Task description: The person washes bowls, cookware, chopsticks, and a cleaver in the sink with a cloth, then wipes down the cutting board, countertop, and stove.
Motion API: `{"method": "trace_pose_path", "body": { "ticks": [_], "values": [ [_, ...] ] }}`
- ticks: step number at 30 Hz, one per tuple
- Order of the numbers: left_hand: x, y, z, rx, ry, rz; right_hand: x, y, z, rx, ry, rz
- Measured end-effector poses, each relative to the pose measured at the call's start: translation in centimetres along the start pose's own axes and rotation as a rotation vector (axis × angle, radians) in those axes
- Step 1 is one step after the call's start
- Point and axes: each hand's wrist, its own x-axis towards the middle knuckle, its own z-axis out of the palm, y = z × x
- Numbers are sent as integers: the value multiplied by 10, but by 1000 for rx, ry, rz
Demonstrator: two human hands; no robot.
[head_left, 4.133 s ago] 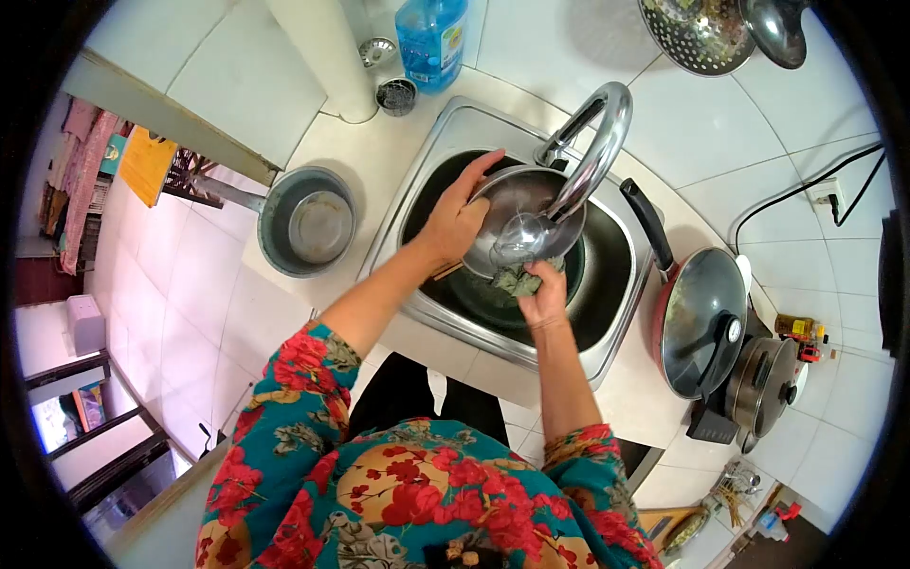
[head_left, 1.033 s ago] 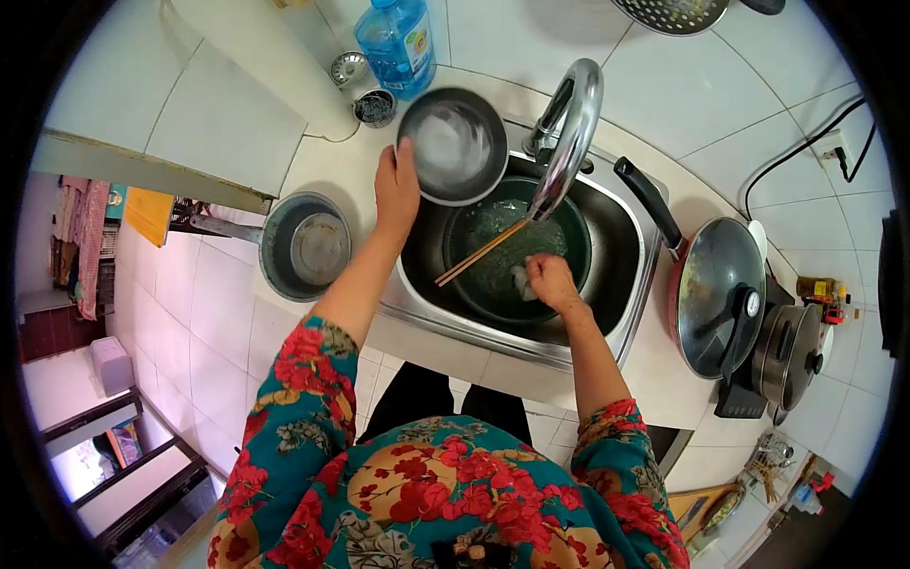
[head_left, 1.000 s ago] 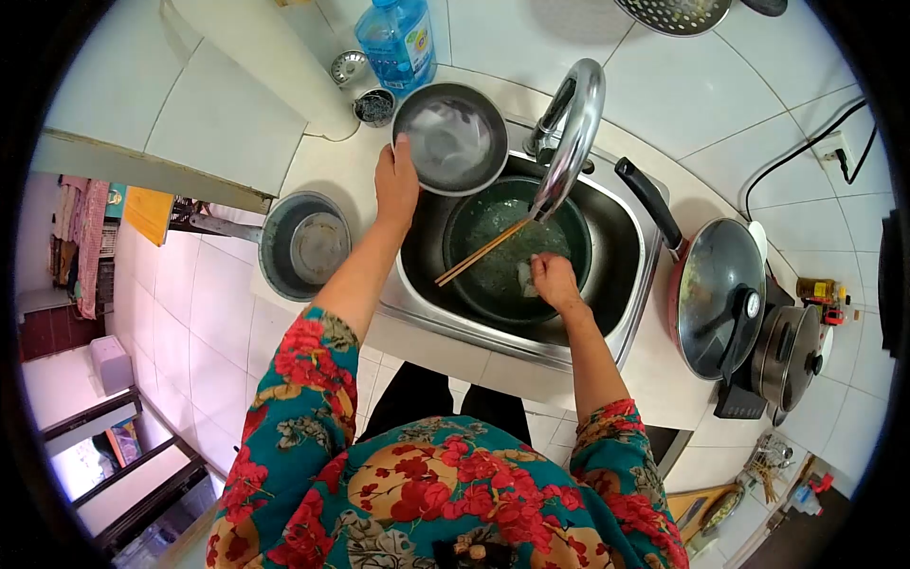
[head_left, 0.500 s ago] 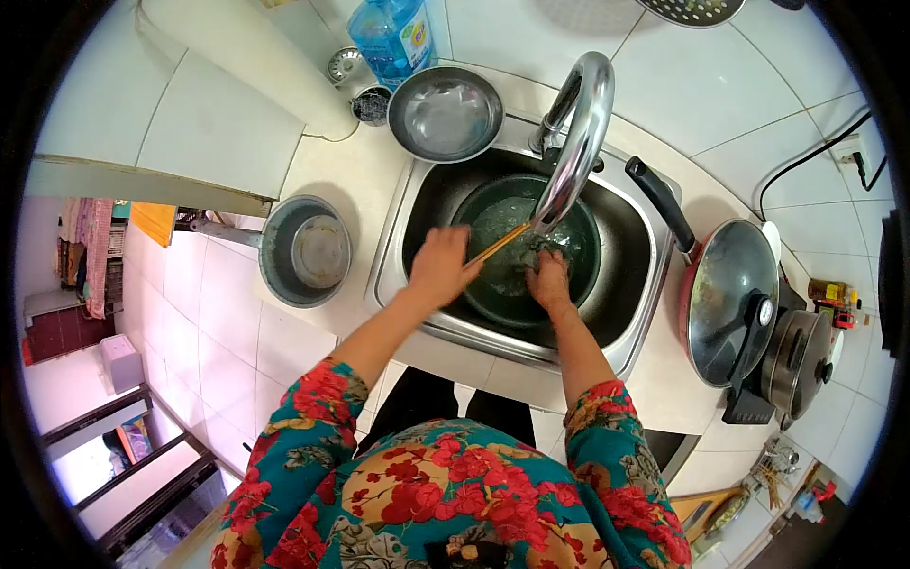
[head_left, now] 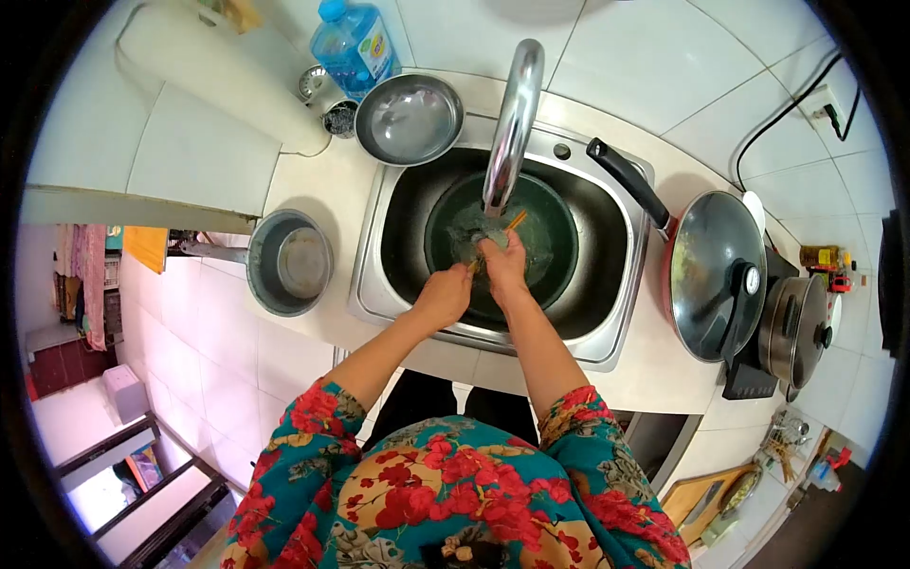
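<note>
My left hand (head_left: 443,298) is closed around one end of a pair of yellowish chopsticks (head_left: 517,220), at the near side of a dark green basin (head_left: 563,269). My right hand (head_left: 504,270) is wrapped round the chopsticks further along, and their other ends stick out past its fingers. Something greyish shows at the right fingertips, blurred by splashing water; I cannot make out what it is. Both hands are over the basin, which sits in the steel sink (head_left: 599,261) with water in it. The tap (head_left: 517,123) arches above, its spout just beyond my right hand.
Left of the sink are a grey saucepan (head_left: 268,275) and a metal bowl (head_left: 389,142) on the sink's back corner, near a blue bottle (head_left: 355,52). A lidded frying pan (head_left: 706,308) and a lidded pot (head_left: 791,332) stand at right.
My right hand has moved left and onto the chopsticks, close to my left hand. The left hand has come slightly down and nearer. The whole view has shifted a little.
</note>
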Motion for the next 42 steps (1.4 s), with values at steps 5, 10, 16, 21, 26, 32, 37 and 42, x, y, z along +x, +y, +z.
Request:
{"method": "trace_pose_path", "body": {
  "ticks": [5, 10, 16, 21, 26, 32, 37, 42],
  "values": [
    [-31, 13, -31, -43, -13, 3, 28, -15, -12, -58, 69, -91],
    [-66, 10, -57, -73, 30, -2, 67, 7, -34, -432, 375, -441],
    [-86, -4, -113, -64, 244, -64, 29, -50, -69, -589, 238, -312],
    [-31, -18, -147, 219, 674, 141, 31, 0, -68, -1217, -17, -369],
    [24, -29, -161, 420, 621, 77, 10, 23, -53, -1530, -330, -559],
    [49, -38, -168, 377, 636, 161, 21, -23, -57, -1532, -142, -486],
    [53, -42, -170, 344, 641, 179, 17, -131, -4, -799, -4, -758],
    [54, -43, -172, 332, 635, 170, 49, -158, 29, -1149, 71, -934]
  ]
}}
